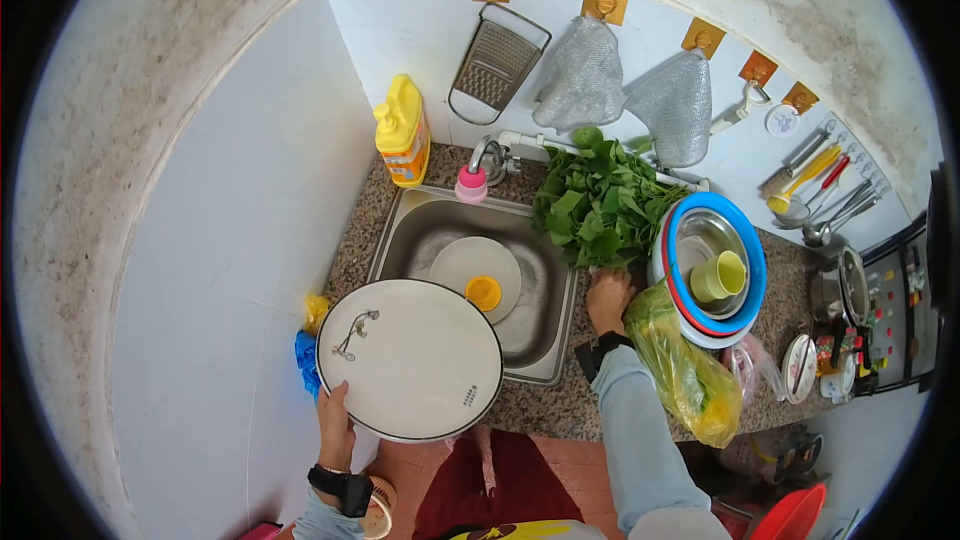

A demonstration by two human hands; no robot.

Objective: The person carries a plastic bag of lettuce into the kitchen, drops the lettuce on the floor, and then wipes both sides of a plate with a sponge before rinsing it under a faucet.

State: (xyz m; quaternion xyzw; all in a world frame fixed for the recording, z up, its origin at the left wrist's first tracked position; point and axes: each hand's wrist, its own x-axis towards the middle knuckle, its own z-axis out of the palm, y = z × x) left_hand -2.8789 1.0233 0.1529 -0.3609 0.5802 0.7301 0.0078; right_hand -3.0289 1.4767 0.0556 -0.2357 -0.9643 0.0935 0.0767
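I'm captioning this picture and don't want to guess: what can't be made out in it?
All in the head view:
- Right hand: fingertips, hidden by leafy greens.
- Left hand: some fingers, behind the large plate.
- Sink: near left part, covered by that plate.
- Plate's lettering: too small to read.
- Yellowish bag: contents, obscured by its plastic.

Ok so the big white plate (410,360) totally blocks the near-left corner of the sink (555,368), and the left hand's (337,427) fingers under it are hidden too. Tiny lettering on that plate? Way too small to read. Right of the sink, can't really see the right hand's (608,298) fingertips by the leafy greens (598,200). Far right of it, the black-framed rack (900,290) gets swallowed by the dark lens edge.
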